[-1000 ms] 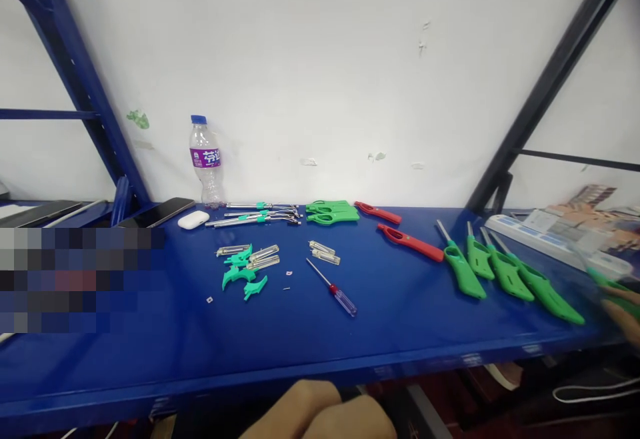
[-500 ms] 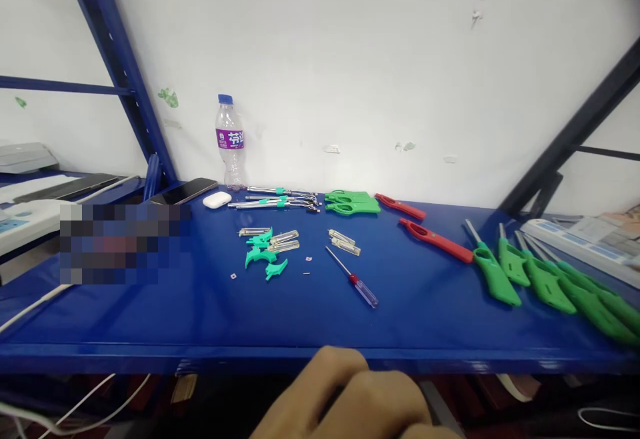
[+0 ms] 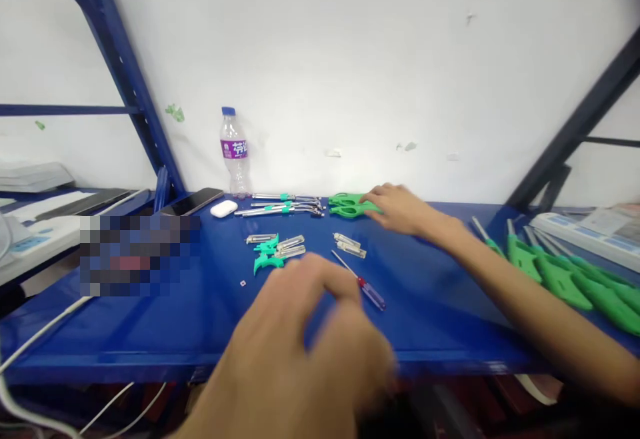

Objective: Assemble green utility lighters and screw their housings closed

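Half a second ago only the knuckles of one hand showed at the lower edge of the view, and no hand was over the blue worktop (image 3: 150,332). Now both hands are over it.

The right hand (image 3: 400,209) has reached out to the far side, at about 12 o'clock. Its fingers are stretched out and their tips lie on the green handle shells (image 3: 347,204), which are stacked near the wall. This grip is not closed on anything. The arm now covers the place where the two red handles lay, so I cannot tell if the palm touches them.

The left hand (image 3: 300,339) has come up in front, at about 6 o'clock. It is blurred by movement, with the fingers loosely bent and apart, and I see nothing in its grip. Its fingertips are near the screwdriver (image 3: 367,289) and the teal triggers (image 3: 267,262), but I cannot tell if they touch them.

The parts themselves lie as before. The finished green lighters (image 3: 550,276) rest in a row at 3 o'clock. I judge that the hands have only arrived at the loose parts, and no part is lifted yet.
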`<state>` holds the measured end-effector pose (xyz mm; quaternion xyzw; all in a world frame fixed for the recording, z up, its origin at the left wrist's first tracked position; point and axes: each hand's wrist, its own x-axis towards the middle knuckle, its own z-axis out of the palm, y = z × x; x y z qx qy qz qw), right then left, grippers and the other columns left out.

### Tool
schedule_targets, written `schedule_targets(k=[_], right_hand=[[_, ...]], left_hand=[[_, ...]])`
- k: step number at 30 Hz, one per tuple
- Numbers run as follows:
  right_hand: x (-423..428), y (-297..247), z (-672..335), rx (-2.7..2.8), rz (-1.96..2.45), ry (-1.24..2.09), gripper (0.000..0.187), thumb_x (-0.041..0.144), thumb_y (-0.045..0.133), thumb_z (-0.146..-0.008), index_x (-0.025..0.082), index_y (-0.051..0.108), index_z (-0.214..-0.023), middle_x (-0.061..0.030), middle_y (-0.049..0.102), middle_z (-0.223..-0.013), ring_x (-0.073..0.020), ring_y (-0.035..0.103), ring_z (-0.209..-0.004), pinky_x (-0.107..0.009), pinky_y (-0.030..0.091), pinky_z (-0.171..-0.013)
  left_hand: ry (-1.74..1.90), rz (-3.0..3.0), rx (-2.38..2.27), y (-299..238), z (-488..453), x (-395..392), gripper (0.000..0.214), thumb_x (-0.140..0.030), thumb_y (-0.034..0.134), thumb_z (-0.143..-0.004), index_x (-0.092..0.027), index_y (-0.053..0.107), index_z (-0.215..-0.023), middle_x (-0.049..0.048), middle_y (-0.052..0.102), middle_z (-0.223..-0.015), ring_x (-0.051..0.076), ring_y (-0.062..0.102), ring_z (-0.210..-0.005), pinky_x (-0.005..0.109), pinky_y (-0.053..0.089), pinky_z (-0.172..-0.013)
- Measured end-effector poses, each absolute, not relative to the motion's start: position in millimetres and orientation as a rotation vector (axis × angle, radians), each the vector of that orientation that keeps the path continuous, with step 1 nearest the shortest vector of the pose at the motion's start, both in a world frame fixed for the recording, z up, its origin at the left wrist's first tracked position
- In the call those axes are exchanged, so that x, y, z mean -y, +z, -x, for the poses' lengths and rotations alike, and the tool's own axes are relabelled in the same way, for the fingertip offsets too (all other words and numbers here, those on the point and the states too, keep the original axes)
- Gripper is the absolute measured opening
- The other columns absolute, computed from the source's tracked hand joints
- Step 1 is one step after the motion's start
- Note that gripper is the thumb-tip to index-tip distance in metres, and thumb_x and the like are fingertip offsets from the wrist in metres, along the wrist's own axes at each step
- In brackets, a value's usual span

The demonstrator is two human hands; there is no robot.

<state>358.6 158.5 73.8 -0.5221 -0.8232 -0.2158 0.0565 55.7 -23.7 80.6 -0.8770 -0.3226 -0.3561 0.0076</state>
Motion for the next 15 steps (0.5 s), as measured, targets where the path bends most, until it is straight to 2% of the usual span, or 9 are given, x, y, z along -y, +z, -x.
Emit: schedule_targets(k=[2, 4, 9, 10, 12, 15], right_hand=[[-181, 64, -362, 2.514, 1.651, -0.617, 0.035, 0.038, 0.070, -0.105, 0.019, 0.066, -0.134, -0.0103, 0.068, -0.135, -0.0254, 0.071, -0.113, -0.048, 0.062, -0.096], [-195, 54, -369, 2.506, 1.686, -0.582, 0.036, 0.038, 0.070, -0.105, 0.020, 0.066, -0.135, -0.0105, 0.068, -0.136, -0.0254, 0.071, -0.114, -0.047, 0.062, -0.096], [-202, 33, -381, 2.469, 1.649, -0.459, 0.036, 0.038, 0.070, -0.105, 0.020, 0.066, -0.136, -0.0109, 0.067, -0.138, -0.0260, 0.070, -0.116, -0.048, 0.061, -0.097], [-202, 32, -382, 2.468, 1.629, -0.426, 0.037, 0.038, 0.070, -0.105, 0.020, 0.065, -0.136, -0.0109, 0.067, -0.139, -0.0262, 0.070, -0.116, -0.048, 0.061, -0.097], [-201, 32, -384, 2.486, 1.580, -0.343, 0.037, 0.039, 0.070, -0.105, 0.020, 0.065, -0.137, -0.0109, 0.067, -0.139, -0.0265, 0.070, -0.117, -0.049, 0.061, -0.098], [-200, 36, -387, 2.543, 1.513, -0.176, 0.036, 0.039, 0.069, -0.105, 0.020, 0.066, -0.135, -0.0106, 0.067, -0.137, -0.0258, 0.070, -0.115, -0.048, 0.061, -0.097]], left_hand=[[-1.235, 2.701, 0.944, 100, -51, 8, 0.025, -0.004, 0.042, -0.084, -0.028, 0.043, -0.093, -0.0001, 0.065, -0.091, 0.019, 0.063, -0.081, 0.033, 0.054, -0.068], [-1.167, 2.607, 0.996, 119, -46, -17, 0.021, -0.007, 0.041, -0.091, -0.027, 0.047, -0.097, -0.0002, 0.062, -0.087, 0.019, 0.060, -0.077, 0.033, 0.052, -0.066], [-0.758, 2.536, 1.206, 140, -40, -117, 0.015, -0.008, 0.053, -0.100, -0.019, 0.062, -0.101, 0.0015, 0.070, -0.098, 0.020, 0.068, -0.093, 0.037, 0.058, -0.085], [-0.708, 2.510, 1.243, 137, -39, -138, 0.007, -0.016, 0.059, -0.104, -0.017, 0.066, -0.106, 0.0036, 0.071, -0.104, 0.021, 0.069, -0.098, 0.040, 0.059, -0.089], [-0.594, 2.474, 1.315, 123, -36, -174, 0.027, -0.035, 0.070, -0.105, -0.017, 0.068, -0.123, 0.0084, 0.071, -0.123, 0.024, 0.071, -0.106, 0.045, 0.061, -0.092], [-0.464, 2.455, 1.386, 94, -27, -208, 0.035, -0.037, 0.070, -0.105, -0.018, 0.065, -0.134, 0.0107, 0.068, -0.133, 0.026, 0.071, -0.112, 0.048, 0.062, -0.094]])
